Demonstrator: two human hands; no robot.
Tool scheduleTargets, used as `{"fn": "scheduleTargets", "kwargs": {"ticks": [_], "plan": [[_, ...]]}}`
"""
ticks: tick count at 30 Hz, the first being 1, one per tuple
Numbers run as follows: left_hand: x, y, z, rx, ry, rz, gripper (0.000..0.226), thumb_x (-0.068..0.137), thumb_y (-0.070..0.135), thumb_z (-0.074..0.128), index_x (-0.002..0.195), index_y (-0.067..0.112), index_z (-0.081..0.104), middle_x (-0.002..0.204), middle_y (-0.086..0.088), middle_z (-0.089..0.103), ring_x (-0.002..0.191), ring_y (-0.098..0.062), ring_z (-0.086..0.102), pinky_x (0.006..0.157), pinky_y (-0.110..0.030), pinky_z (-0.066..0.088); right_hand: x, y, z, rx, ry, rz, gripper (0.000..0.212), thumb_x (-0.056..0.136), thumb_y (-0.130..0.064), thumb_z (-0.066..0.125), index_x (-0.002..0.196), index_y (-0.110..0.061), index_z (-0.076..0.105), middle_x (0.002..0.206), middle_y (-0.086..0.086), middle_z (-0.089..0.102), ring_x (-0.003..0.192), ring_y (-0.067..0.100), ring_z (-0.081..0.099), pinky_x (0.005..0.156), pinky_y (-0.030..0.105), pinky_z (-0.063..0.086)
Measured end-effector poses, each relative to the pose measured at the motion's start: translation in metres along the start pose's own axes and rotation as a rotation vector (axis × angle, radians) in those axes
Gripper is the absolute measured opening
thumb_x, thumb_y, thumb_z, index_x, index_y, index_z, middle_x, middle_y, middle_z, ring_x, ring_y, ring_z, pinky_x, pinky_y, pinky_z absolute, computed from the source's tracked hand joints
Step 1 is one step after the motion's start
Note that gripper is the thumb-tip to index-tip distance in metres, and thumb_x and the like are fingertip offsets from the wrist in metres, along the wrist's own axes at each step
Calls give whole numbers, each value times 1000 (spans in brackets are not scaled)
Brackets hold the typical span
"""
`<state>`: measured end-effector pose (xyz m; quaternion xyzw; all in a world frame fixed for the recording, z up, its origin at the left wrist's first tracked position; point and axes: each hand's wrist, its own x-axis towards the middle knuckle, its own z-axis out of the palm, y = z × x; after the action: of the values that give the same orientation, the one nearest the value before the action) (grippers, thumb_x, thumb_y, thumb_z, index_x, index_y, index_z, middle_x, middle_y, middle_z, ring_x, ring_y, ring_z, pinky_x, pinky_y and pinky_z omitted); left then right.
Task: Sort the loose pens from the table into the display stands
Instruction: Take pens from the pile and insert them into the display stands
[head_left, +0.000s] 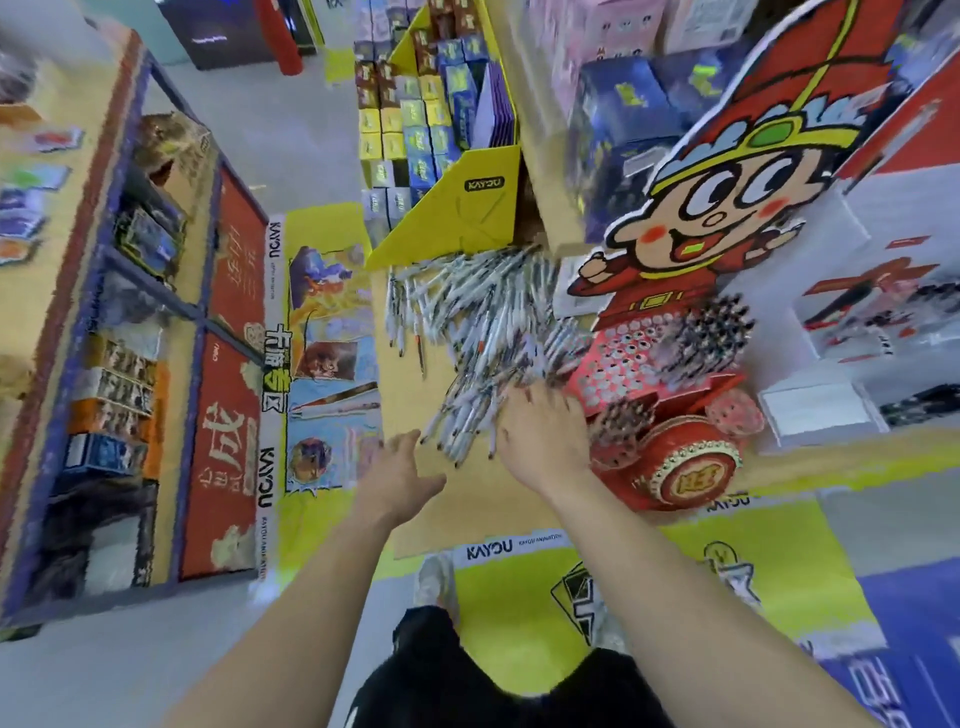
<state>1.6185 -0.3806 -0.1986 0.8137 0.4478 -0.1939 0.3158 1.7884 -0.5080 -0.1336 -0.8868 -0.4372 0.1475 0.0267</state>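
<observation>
Big heap of loose pens (467, 332) sprawled over the counter (478, 514) mid-frame, running from the yellow box (467, 208) at the top down toward the near edge. Butted right up against the red cartoon display stand (613, 374) on the right side of the frame, with a couple of bunches already standing in its holes (one upper right, one lower down by the drum-shaped base).

Right hand (540, 436) down on the near end of the heap, fingers spread into the pens. Too blurry to tell whether anything is actually pinched or just pressed on. Left hand (400, 467) a bit left of that, just short of the heap, fingers straight and relaxed, holding nothing.

Stuff that could go wrong from here, just guessing:
- Pens rolling off the near edge and onto the floor, since the heap ends close to it and any raking motion would push them that way.
- Grabbing too fat a bundle and dropping half on the way to the holes.
- Bumping the stand with the right wrist. Looks like cardboard, so probably easy to tip, and out would come the pens already sorted.
</observation>
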Motion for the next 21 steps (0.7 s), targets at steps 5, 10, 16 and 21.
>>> {"fn": "scheduleTargets", "kwargs": {"ticks": [5, 10, 16, 21], "plan": [[50, -25, -3, 50, -35, 167, 86, 92, 44, 69, 159, 13, 24, 160, -11, 30, 143, -32, 34, 113, -42, 33, 34, -14, 47, 172, -119, 159, 39, 97, -37, 51, 129, -15, 52, 137, 9, 49, 128, 34, 49, 96, 45, 47], [93, -31, -6, 182, -52, 321, 91, 83, 49, 72, 157, 25, 24, 143, -10, 34, 128, -36, 41, 98, -43, 45, 73, -14, 76, 411, -105, 274, 62, 100, -40, 53, 155, -34, 25, 141, 8, 35, 115, 30, 55, 92, 43, 54], [117, -29, 1, 298, -67, 462, 96, 80, 50, 73, 156, 30, 18, 135, -7, 40, 120, -32, 45, 94, -42, 49, 94, -27, 108, 407, -51, 316, 54, 97, -49, 56, 147, -34, 43, 132, -4, 23, 120, 26, 46, 89, 38, 53], [118, -33, -1, 293, -51, 496, 86, 85, 54, 66, 156, 29, 25, 132, -4, 43, 122, -29, 47, 92, -41, 51, 72, -21, 116, 473, -6, 342, 39, 93, -36, 63, 129, -26, 53, 140, -4, 23, 112, 22, 54, 88, 40, 54]]}}
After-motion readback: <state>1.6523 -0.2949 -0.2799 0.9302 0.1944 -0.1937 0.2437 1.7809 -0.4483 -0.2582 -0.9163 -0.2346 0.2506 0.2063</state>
